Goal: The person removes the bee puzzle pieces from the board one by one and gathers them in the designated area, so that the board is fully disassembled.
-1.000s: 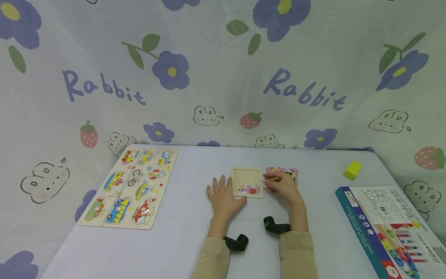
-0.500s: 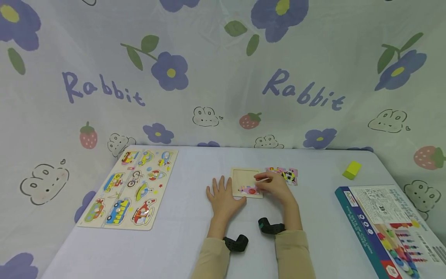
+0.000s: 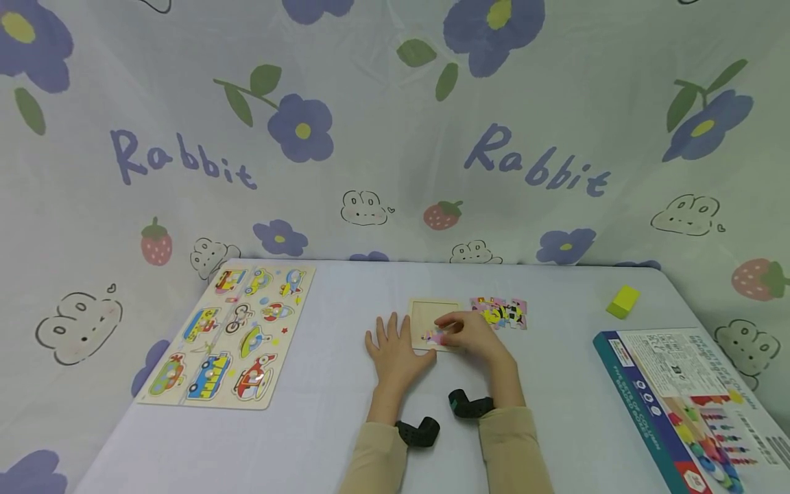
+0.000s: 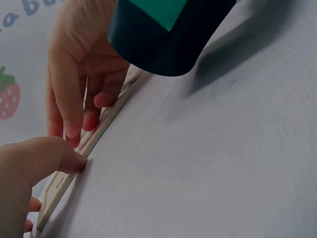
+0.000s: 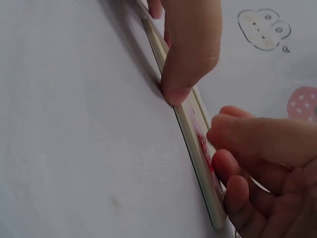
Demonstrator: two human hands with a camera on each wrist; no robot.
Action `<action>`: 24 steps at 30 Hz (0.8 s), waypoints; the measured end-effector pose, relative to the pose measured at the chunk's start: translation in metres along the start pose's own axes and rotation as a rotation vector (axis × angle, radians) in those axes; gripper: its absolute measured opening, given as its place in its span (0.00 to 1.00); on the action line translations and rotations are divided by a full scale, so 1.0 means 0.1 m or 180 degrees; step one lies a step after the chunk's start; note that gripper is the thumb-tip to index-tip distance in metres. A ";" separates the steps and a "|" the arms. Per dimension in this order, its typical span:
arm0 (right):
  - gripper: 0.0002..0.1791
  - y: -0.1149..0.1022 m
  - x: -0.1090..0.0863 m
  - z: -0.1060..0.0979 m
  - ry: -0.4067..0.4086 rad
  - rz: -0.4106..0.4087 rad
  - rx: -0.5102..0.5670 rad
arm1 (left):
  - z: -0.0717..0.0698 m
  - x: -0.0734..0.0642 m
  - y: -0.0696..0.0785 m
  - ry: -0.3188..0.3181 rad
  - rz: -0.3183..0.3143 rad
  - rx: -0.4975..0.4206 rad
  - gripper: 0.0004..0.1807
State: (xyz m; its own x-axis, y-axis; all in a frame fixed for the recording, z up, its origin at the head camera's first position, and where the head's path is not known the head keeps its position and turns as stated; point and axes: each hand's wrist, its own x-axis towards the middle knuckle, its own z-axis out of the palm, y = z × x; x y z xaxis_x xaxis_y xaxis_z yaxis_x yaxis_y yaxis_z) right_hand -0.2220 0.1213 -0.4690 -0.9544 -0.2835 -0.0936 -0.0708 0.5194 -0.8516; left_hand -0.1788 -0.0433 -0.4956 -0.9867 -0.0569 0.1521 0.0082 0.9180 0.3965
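Note:
A shallow square wooden puzzle tray (image 3: 427,312) lies mid-table with a pink puzzle piece (image 3: 432,337) in its lower part. The left hand (image 3: 395,353) rests at the tray's left side, fingers spread and fairly straight; its thumb (image 4: 72,161) touches the near edge. Over the tray's right half is the right hand (image 3: 475,335), fingers bent, with fingertips (image 5: 225,163) close to the piece's red part. Whether anything is between those fingers cannot be made out. Several colourful puzzle pieces (image 3: 506,314) lie right of the tray, beyond the right hand.
On the left lies a wooden vehicle puzzle board (image 3: 237,343). A yellow block (image 3: 623,302) sits at the back right, with a large printed box (image 3: 685,405) in front of it. A patterned cloth (image 3: 395,137) hangs behind the white table.
The right hand has moved left from beside the loose pieces to over the tray, uncovering those pieces and covering part of the pink piece. The left hand has stayed in place.

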 end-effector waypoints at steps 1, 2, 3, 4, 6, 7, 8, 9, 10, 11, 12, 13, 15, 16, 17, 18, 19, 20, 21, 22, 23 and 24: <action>0.14 0.00 0.00 0.01 -0.0018 -0.0025 -0.0062 | 0.00 0.00 0.00 0.0013 0.0007 0.0000 0.44; 0.15 0.00 0.00 0.01 -0.0031 -0.0070 -0.0119 | 0.00 0.00 0.00 0.0015 0.0010 0.0001 0.44; 0.15 -0.01 0.00 0.02 -0.0044 -0.0103 -0.0149 | -0.01 0.00 0.00 0.0015 0.0009 0.0003 0.44; 0.16 -0.01 0.00 0.03 -0.0056 -0.0149 -0.0181 | -0.01 0.00 0.00 0.0014 0.0007 0.0001 0.44; 0.17 -0.02 0.00 0.04 -0.0060 -0.0220 -0.0203 | -0.01 0.00 0.01 0.0019 0.0005 0.0000 0.44; 0.18 -0.02 0.00 0.04 -0.0055 -0.0246 -0.0209 | -0.01 0.00 0.01 0.0021 0.0003 0.0003 0.44; 0.18 -0.03 -0.01 0.05 -0.0047 -0.0265 -0.0210 | 0.00 0.00 0.01 0.0010 -0.0002 0.0006 0.44; 0.19 -0.03 -0.01 0.05 -0.0044 -0.0273 -0.0199 | 0.00 0.00 0.01 0.0003 -0.0007 0.0007 0.44; 0.19 -0.04 -0.01 0.05 -0.0041 -0.0289 -0.0201 | 0.00 0.00 0.00 0.0002 -0.0007 0.0003 0.44; 0.20 -0.05 -0.01 0.06 -0.0036 -0.0280 -0.0184 | 0.00 0.00 0.00 0.0006 -0.0004 0.0002 0.44; 0.20 -0.05 -0.02 0.06 -0.0030 -0.0284 -0.0173 | 0.00 0.00 0.00 0.0010 -0.0002 -0.0004 0.44; 0.21 -0.06 -0.02 0.06 -0.0029 -0.0290 -0.0163 | 0.00 0.00 0.00 0.0013 0.0000 -0.0011 0.44; 0.20 -0.07 -0.02 0.06 -0.0033 -0.0306 -0.0149 | -0.01 -0.01 0.01 0.0025 0.0002 -0.0031 0.44; 0.19 -0.07 -0.02 0.05 -0.0037 -0.0311 -0.0142 | -0.01 -0.01 0.01 0.0033 0.0004 -0.0040 0.44; 0.18 -0.07 -0.02 0.05 -0.0039 -0.0316 -0.0131 | -0.01 -0.01 0.01 0.0038 0.0004 -0.0045 0.44; 0.17 -0.08 -0.02 0.05 -0.0046 -0.0323 -0.0119 | -0.01 -0.01 0.01 0.0042 0.0004 -0.0051 0.44; 0.16 -0.08 -0.02 0.05 -0.0054 -0.0333 -0.0114 | -0.01 -0.01 0.01 0.0042 0.0002 -0.0053 0.44; 0.16 -0.08 -0.02 0.05 -0.0063 -0.0334 -0.0103 | -0.01 -0.01 0.01 0.0038 0.0000 -0.0055 0.44; 0.16 -0.08 -0.02 0.04 -0.0062 -0.0328 -0.0098 | -0.01 -0.01 0.01 0.0033 -0.0001 -0.0055 0.44; 0.16 -0.08 -0.02 0.04 -0.0057 -0.0320 -0.0093 | -0.01 -0.01 0.01 0.0028 -0.0002 -0.0054 0.44; 0.16 -0.08 -0.02 0.03 -0.0044 -0.0305 -0.0088 | -0.01 -0.01 0.01 0.0028 -0.0001 -0.0052 0.44; 0.17 -0.08 -0.02 0.03 -0.0028 -0.0285 -0.0072 | -0.01 -0.01 0.01 0.0027 -0.0002 -0.0048 0.44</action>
State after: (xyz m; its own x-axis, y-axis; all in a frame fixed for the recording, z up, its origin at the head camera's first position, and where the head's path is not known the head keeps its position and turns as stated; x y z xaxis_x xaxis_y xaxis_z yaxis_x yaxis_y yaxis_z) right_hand -0.2185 0.1158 -0.4636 -0.9413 -0.3368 -0.0221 -0.1625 0.5097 -0.8449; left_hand -0.1778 -0.0428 -0.4940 -0.9854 -0.0607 0.1594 0.0102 0.9119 0.4103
